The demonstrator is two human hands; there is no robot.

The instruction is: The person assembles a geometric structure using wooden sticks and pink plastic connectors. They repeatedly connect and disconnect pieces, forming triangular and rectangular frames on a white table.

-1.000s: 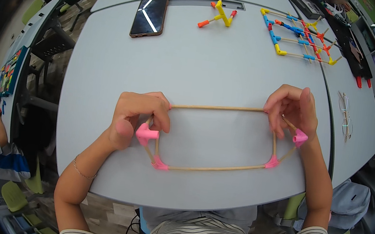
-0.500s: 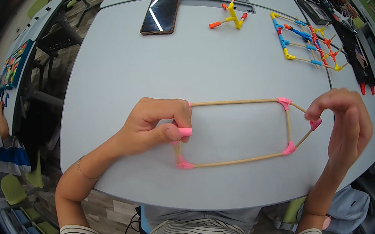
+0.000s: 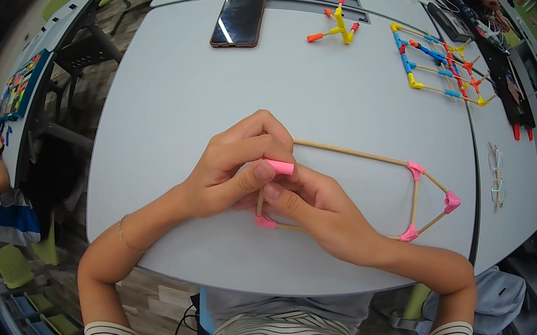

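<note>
On the white table lies a flat frame of wooden sticks [image 3: 352, 153] joined by pink connectors [image 3: 416, 171], pointed at its right end. Over its left end my left hand [image 3: 235, 166] is closed on a pink connector [image 3: 280, 168] that pokes out between thumb and fingers. My right hand [image 3: 327, 212] meets it there, thumb and fingers pressed in against the same connector. Its forearm lies across the lower stick. Both sets of fingertips partly hide the frame's left side; a pink corner connector [image 3: 265, 221] shows just below them.
A phone [image 3: 239, 18] lies at the back left of the table [image 3: 175, 101]. Beyond my hands are a small yellow-and-red connector piece [image 3: 338, 29] and a multicoloured stick frame [image 3: 441, 65]. Glasses [image 3: 496, 176] lie at the right. Another person sits at the far left.
My right hand has left the frame's pointed right end and come over to my left hand. The frame has turned slightly, its right end shifting down.
</note>
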